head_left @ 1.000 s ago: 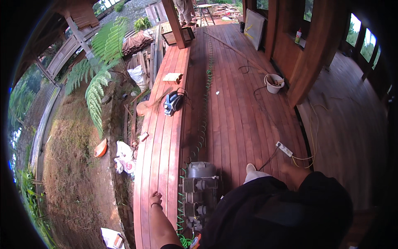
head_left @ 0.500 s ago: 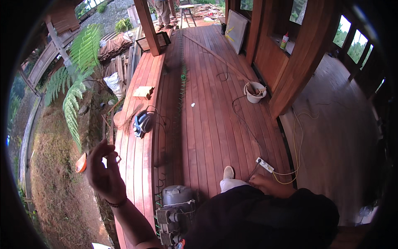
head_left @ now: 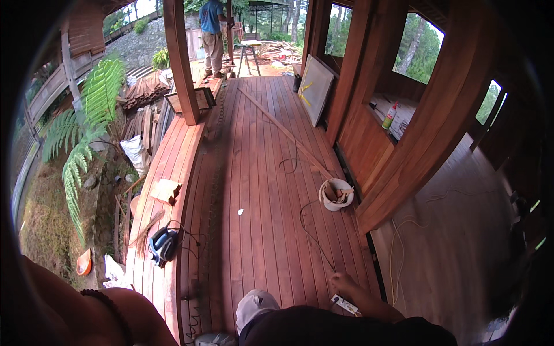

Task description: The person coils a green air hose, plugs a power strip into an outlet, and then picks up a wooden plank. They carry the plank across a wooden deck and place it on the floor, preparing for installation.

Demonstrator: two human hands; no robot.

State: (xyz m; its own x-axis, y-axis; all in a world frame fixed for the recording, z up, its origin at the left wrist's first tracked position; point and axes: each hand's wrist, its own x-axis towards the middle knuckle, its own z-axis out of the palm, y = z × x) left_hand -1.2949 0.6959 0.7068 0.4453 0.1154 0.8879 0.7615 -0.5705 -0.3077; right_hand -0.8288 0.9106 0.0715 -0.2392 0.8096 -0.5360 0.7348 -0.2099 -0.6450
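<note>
My right hand [head_left: 344,284] is low over the plank floor, just beyond a white power strip [head_left: 345,304]. Its fingers are curled closed where a black power cord [head_left: 311,235] meets them; the plug end is hidden. Large and close at the lower left is my left hand [head_left: 55,288], with a dark beaded bracelet at the wrist and its fingers out of sight. On the raised plank ledge to the left lies a blue and black electric planer [head_left: 164,245] with its cord. A bundle of thin bristles [head_left: 148,232] and a wooden block [head_left: 166,190] lie beyond it.
A white bucket [head_left: 336,195] of wood scraps stands by the right post [head_left: 424,138]. A long batten [head_left: 283,130] crosses the deck. A grey panel [head_left: 316,89] leans on the wall. Another person [head_left: 212,37] stands far off. Below me is a grey machine [head_left: 215,339].
My left hand has come down and nearer, its fingers leaving view. My right hand has shifted from beside the power strip to just beyond it. The view has tilted up, showing the other person.
</note>
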